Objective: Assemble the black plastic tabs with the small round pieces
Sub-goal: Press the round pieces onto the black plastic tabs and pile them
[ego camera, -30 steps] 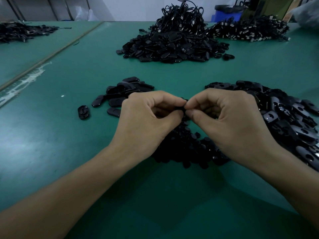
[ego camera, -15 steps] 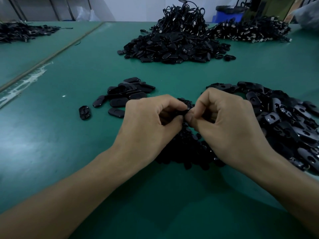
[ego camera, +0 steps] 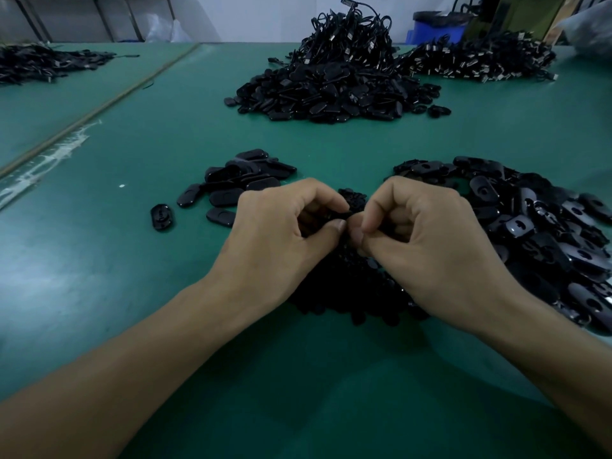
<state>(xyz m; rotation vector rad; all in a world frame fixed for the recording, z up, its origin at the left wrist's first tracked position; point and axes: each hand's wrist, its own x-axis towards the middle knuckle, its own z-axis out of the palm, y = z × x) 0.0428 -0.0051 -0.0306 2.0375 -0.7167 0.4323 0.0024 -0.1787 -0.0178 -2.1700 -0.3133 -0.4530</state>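
My left hand point(ego camera: 281, 233) and my right hand point(ego camera: 427, 236) meet fingertip to fingertip over the green table. Between them they pinch one black plastic tab point(ego camera: 341, 215), mostly hidden by the fingers. Whether a small round piece sits in it I cannot tell. Under and behind the hands lies a heap of small round black pieces point(ego camera: 351, 289). A pile of black tabs with keyhole openings point(ego camera: 536, 226) spreads to the right. A small group of closed oval tabs point(ego camera: 238, 180) lies to the left of my left hand, with one tab point(ego camera: 161, 217) apart from it.
A big mound of black tabs point(ego camera: 334, 94) topped with tangled cables point(ego camera: 347, 31) sits at the back centre. More cable bundles point(ego camera: 477, 61) lie back right, another dark pile point(ego camera: 39, 62) back left. A blue bin point(ego camera: 437, 26) stands behind. A seam point(ego camera: 99, 107) crosses the table on the left.
Both hands have stayed pressed together on the tab and have sunk slightly toward the round pieces. The thumbs have shifted closer together.
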